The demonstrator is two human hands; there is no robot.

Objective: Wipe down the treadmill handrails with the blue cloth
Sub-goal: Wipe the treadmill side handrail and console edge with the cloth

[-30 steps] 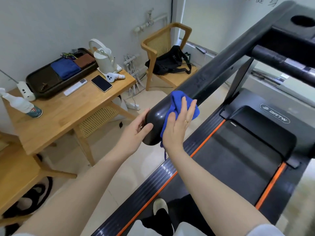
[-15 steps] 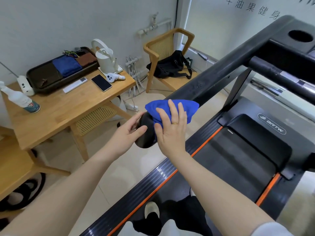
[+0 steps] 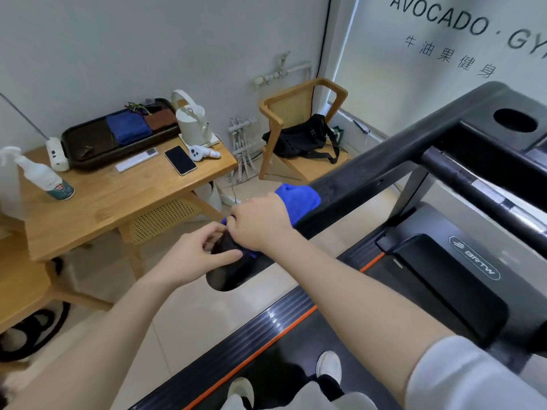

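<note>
The black left handrail [image 3: 370, 176] of the treadmill runs from the console down to its rounded end [image 3: 228, 276] at the middle of the view. The blue cloth [image 3: 299, 196] is draped over the top of the rail near that end. My right hand [image 3: 260, 223] lies over the rail with its fingers curled down round the cloth and rail. My left hand [image 3: 195, 255] grips the rail's end from the left side, thumb and fingers touching the black surface just below the cloth.
A wooden table [image 3: 112, 202] on the left carries a spray bottle [image 3: 41, 179], a dark tray [image 3: 118, 137] with folded cloths, a phone [image 3: 180, 160] and a white kettle [image 3: 192, 125]. A wooden chair [image 3: 299, 134] holds a black bag. The treadmill deck [image 3: 414, 291] lies at lower right.
My right hand has turned from pressing the cloth flat against the rail's side to wrapping over its top. The cloth went up onto the rail's top. The view has tilted upward.
</note>
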